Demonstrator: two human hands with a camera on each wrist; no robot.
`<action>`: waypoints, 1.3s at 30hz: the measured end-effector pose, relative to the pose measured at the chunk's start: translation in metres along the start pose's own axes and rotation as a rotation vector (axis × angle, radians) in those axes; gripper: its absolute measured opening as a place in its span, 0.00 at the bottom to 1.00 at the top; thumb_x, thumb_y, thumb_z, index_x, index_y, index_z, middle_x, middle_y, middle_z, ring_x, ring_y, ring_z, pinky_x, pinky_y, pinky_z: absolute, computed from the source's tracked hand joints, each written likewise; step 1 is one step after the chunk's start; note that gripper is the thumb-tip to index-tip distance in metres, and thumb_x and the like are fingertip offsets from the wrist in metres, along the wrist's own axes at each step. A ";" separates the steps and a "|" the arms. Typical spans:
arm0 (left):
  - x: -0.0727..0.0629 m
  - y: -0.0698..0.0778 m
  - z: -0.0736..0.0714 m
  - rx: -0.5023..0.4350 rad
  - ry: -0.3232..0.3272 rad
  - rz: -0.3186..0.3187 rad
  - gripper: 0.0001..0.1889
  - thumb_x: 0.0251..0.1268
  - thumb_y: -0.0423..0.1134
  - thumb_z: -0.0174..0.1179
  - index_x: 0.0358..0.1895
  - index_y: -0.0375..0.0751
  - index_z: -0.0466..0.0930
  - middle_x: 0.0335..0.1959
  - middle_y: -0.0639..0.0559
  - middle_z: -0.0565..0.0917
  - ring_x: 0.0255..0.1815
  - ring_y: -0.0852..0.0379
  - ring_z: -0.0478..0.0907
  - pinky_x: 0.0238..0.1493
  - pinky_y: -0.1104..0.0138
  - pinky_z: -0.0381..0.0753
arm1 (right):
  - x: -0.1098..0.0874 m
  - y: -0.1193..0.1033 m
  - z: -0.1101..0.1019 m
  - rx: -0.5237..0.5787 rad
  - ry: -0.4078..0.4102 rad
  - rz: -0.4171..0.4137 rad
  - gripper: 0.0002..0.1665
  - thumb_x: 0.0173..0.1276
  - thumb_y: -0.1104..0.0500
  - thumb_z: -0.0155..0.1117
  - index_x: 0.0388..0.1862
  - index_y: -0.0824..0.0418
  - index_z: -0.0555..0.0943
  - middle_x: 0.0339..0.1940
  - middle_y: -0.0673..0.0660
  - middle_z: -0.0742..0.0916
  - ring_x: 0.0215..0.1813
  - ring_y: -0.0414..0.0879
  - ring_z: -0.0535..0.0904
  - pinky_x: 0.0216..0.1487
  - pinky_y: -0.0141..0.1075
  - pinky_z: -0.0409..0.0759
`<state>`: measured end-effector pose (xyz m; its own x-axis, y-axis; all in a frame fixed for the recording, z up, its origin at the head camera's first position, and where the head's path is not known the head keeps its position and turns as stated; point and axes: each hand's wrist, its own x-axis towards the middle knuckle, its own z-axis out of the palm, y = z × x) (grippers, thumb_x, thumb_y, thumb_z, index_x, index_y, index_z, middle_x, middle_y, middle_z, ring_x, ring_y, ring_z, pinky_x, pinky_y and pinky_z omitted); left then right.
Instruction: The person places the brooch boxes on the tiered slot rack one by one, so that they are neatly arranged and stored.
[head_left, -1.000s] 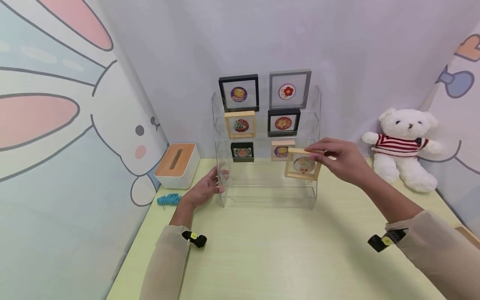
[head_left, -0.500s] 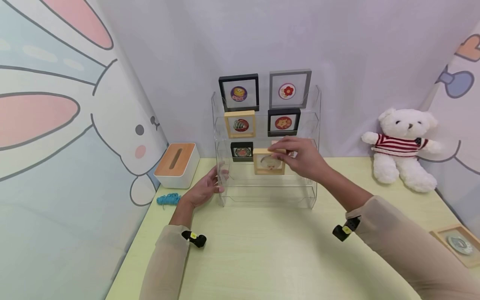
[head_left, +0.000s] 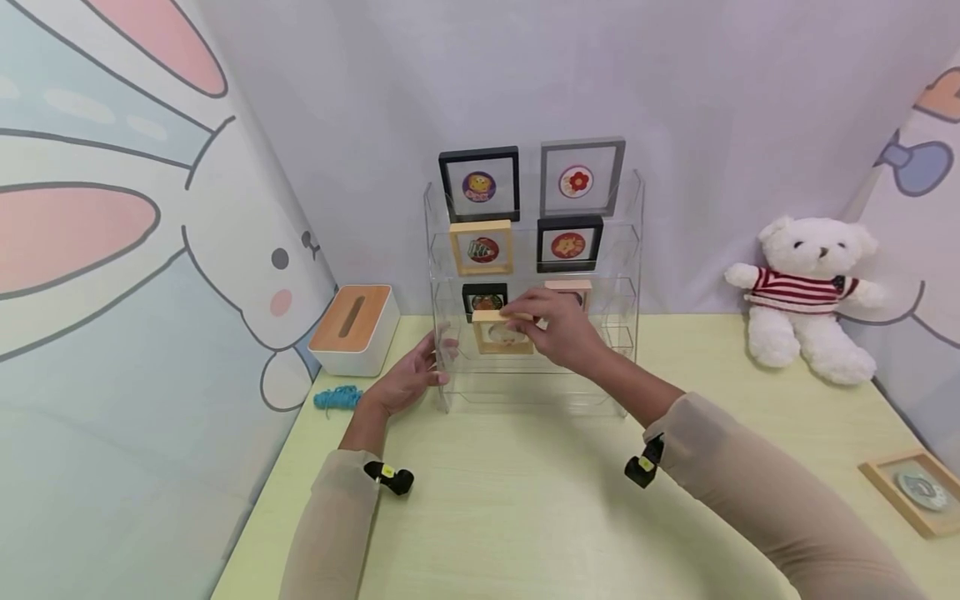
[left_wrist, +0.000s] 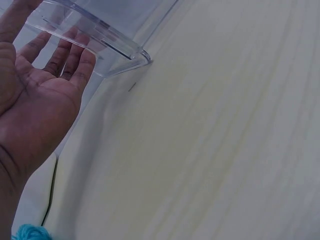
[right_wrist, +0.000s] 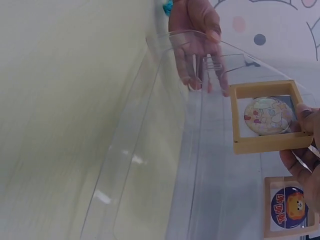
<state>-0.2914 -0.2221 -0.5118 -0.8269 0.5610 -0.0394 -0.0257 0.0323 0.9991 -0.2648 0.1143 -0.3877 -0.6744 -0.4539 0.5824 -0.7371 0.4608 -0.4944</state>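
Observation:
My right hand [head_left: 558, 333] pinches the top edge of a light wooden display frame [head_left: 480, 342]. The frame is in front of the left part of a clear acrylic rack [head_left: 540, 407], before a small black frame [head_left: 472, 304] that it partly covers. In the right wrist view, a round patterned badge [right_wrist: 268, 116] shows inside the wooden frame. My left hand [head_left: 405, 383] is at the rack's left side panel, its fingers fairly straight and spread in the left wrist view. On the upper tiers stand a black frame [head_left: 442, 187], a grey frame [head_left: 546, 179] and others.
A white tissue box [head_left: 367, 358] with a wooden lid stands left of the rack, and blue yarn [head_left: 337, 397] lies before it. A white teddy bear [head_left: 813, 250] sits at the right. Another wooden frame [head_left: 892, 496] lies near the right table edge.
My right hand has carried the wooden frame leftward across the front of the rack, from the right side to the left part. My left hand stays at the side panel.

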 end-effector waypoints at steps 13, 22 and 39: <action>-0.002 0.002 0.001 0.003 0.001 0.002 0.51 0.79 0.25 0.60 0.93 0.61 0.40 0.86 0.45 0.60 0.83 0.50 0.59 0.77 0.61 0.66 | -0.010 -0.001 0.033 -0.056 0.000 0.035 0.13 0.73 0.66 0.77 0.54 0.59 0.94 0.50 0.57 0.94 0.53 0.55 0.90 0.48 0.47 0.87; -0.001 -0.002 0.000 -0.002 -0.002 0.004 0.51 0.79 0.26 0.61 0.93 0.60 0.40 0.87 0.44 0.59 0.84 0.51 0.59 0.79 0.57 0.63 | -0.012 0.001 0.039 -0.076 0.017 -0.020 0.14 0.72 0.70 0.76 0.54 0.60 0.94 0.48 0.59 0.89 0.48 0.54 0.90 0.46 0.45 0.89; -0.001 -0.001 0.001 -0.017 0.006 0.000 0.52 0.79 0.25 0.60 0.93 0.62 0.40 0.88 0.40 0.57 0.87 0.44 0.55 0.82 0.51 0.59 | -0.020 0.005 0.027 -0.130 0.005 -0.057 0.16 0.72 0.66 0.78 0.57 0.58 0.93 0.50 0.59 0.88 0.49 0.53 0.87 0.46 0.45 0.88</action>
<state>-0.2902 -0.2222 -0.5125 -0.8303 0.5559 -0.0389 -0.0346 0.0183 0.9992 -0.2560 0.1048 -0.4192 -0.6309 -0.4786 0.6107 -0.7622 0.5294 -0.3725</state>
